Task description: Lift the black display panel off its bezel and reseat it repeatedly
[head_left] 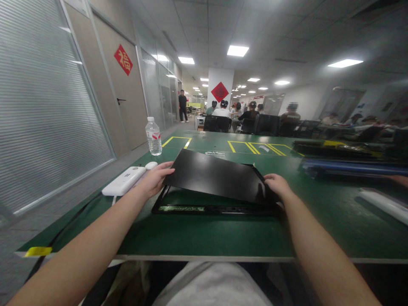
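A flat black panel (216, 175), like a display screen, is tilted above the table with its left end raised. My left hand (158, 176) is closed on the panel's left edge, thumb on top. At the opposite end my right hand (278, 186) grips the right edge; its lower fingers are hidden. Beneath the panel lies a thin black rectangular frame (236, 210), partly covered by it. A narrow green circuit strip (181, 208) shows along the frame's near side. Whether my right hand also touches the frame I cannot tell.
On the green table (204, 242), a white power bank-like device (124, 181) and a water bottle (154, 136) stand left. Blurred dark panels (344, 148), a blue roll-like object (350, 168) and a white object (384, 205) lie right. Several people sit beyond; one person (182, 106) stands.
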Demonstrator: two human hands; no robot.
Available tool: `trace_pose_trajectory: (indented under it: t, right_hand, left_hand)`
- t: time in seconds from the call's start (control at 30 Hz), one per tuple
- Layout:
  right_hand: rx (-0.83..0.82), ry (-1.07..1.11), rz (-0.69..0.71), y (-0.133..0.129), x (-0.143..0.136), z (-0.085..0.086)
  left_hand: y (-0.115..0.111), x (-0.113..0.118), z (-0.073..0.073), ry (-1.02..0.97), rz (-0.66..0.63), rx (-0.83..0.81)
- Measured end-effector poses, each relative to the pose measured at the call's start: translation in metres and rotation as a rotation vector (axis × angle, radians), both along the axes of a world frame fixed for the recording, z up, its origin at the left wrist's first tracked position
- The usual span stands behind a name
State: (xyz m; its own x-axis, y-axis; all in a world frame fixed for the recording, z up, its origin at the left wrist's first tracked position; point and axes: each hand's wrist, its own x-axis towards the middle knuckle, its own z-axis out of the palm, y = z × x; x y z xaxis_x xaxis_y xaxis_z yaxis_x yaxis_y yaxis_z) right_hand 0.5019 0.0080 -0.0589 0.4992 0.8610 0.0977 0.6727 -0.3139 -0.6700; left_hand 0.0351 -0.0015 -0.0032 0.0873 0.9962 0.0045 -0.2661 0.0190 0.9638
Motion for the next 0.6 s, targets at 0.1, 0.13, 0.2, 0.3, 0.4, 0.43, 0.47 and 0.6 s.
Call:
trace_pose_trajectory:
  t: [0.1, 0.13, 0.2, 0.3, 0.4, 0.43, 0.47, 0.6]
  right_hand:
    - [0.031, 0.032, -0.01, 0.0, 0.001, 0.0]
    - [0.037, 0.052, -0.004, 0.0, 0.001, -0.001]
    - [0.03, 0.118, 0.002, 0.0, 0.0, -0.001]
    - [0.035, 0.278, 0.001, -0.001, -0.004, 0.0]
    - [0.099, 0.454, 0.02, -0.002, -0.01, 0.007]
    - [0.12, 0.496, 0.024, -0.002, -0.011, 0.01]
    - [0.141, 0.514, 0.021, -0.003, -0.013, 0.013]
    - [0.189, 0.446, -0.019, -0.005, -0.017, 0.017]
  left_hand:
    - [-0.003, 0.001, 0.002, -0.038, -0.025, 0.05]
    - [-0.003, 0.002, 0.003, -0.047, -0.031, 0.058]
    - [-0.004, 0.002, 0.003, -0.056, -0.039, 0.069]
    - [-0.004, 0.001, 0.002, -0.055, -0.042, 0.086]
    - [-0.003, 0.001, 0.001, -0.033, -0.021, 0.087]
    - [-0.002, 0.001, 0.0, -0.024, -0.012, 0.085]
    - [-0.002, 0.001, 0.0, -0.017, -0.005, 0.085]
    - [-0.002, 0.001, -0.001, -0.002, 0.004, 0.096]
